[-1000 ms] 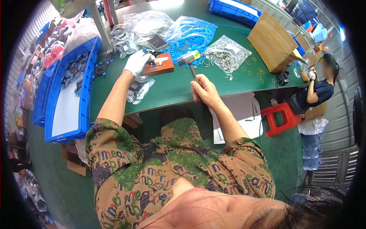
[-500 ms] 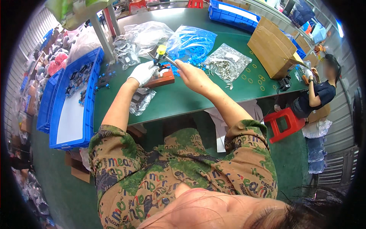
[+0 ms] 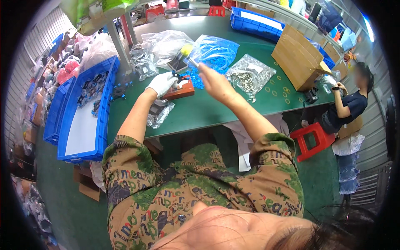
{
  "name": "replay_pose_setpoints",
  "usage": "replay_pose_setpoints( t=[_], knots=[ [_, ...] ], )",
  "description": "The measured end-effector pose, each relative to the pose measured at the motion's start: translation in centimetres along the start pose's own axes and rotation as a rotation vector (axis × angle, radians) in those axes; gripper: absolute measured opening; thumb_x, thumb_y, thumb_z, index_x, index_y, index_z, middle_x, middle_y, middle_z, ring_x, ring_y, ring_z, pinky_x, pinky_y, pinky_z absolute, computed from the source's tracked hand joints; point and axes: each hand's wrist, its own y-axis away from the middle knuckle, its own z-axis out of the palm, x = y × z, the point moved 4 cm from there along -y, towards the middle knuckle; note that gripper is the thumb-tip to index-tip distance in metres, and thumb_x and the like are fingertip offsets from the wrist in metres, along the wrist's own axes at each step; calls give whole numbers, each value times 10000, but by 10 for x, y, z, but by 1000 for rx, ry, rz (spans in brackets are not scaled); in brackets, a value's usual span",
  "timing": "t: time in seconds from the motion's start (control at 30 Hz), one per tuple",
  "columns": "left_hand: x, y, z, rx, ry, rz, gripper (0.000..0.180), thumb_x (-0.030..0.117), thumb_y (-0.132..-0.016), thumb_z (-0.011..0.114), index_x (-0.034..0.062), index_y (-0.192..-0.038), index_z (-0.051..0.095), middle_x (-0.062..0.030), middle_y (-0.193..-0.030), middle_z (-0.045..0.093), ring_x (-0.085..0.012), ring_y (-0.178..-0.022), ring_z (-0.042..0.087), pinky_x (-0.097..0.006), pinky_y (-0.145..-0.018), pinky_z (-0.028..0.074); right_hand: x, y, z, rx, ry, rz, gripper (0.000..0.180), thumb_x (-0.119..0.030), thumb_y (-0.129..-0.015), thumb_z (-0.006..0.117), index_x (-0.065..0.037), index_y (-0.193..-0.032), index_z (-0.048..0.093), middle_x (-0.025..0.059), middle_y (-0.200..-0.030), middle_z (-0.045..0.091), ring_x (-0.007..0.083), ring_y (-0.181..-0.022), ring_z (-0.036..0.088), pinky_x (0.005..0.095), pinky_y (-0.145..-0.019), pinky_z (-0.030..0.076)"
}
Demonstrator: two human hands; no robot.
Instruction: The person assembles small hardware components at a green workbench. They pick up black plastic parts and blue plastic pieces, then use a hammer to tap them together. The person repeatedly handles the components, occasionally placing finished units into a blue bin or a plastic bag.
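Green felt-like cloth covers the long work table [image 3: 216,110], and it stands in a crowded workshop with a green floor. On the person's left, two big blue plastic trays [image 3: 85,125] sit at the table's edge, probably so that parts are within easy reach. A brown cardboard box [image 3: 298,58] stands on the right part of the table, and beside it another person [image 3: 348,104] sits low near a red plastic stool [image 3: 312,139]. Clear plastic bags lie in a row behind the working place: one with blue small pieces [image 3: 214,52] and one with grey metal parts [image 3: 249,76].

A small reddish-brown wooden block [image 3: 181,89] lies flat in front of the person; it seems to serve as a base. The left hand [image 3: 161,83], in a white glove, presses a small dark part [image 3: 177,78] on this block, fingers closed around it to keep it steady. The right hand [image 3: 212,79], bare, is raised above the block and grips the handle of a small hammer with a yellow and grey head [image 3: 186,53], blurred.
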Motion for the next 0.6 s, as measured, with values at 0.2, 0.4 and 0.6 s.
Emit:
replay_pose_setpoints(
  t=[0.2, 0.4, 0.6],
  knots=[
    [0, -5, 0, 50, -2, -79, 357, 356, -932, 635, 70, -1141, 681, -187, -1042, 713, -378, -979, 661, -432, -883, 505, -7, 15, -17, 120, -114, 18, 445, -186, -1018, 589, 9, -1411, 511, 260, -1215, 662, 415, -1123, 651, 426, -925, 524],
    [1, -3, -3, 259, 82, -151, 745, 227, -794, 785, 87, -1448, 456, -152, -1022, 662, -289, -971, 658, -373, -892, 532, 25, 57, 8, 192, -296, 172, 472, -211, -1024, 605, 10, -1431, 510, 205, -1143, 691, 256, -987, 681, 349, -871, 529],
    [-24, -2, -22, 365, -103, 111, 631, 239, -755, 792, 72, -1328, 585, -172, -1129, 673, -331, -1042, 661, -392, -950, 516, 26, 83, 25, 167, -289, 165, 436, -199, -1023, 589, -5, -1407, 514, 249, -1158, 666, 384, -1052, 673, 399, -892, 521]
  ],
)
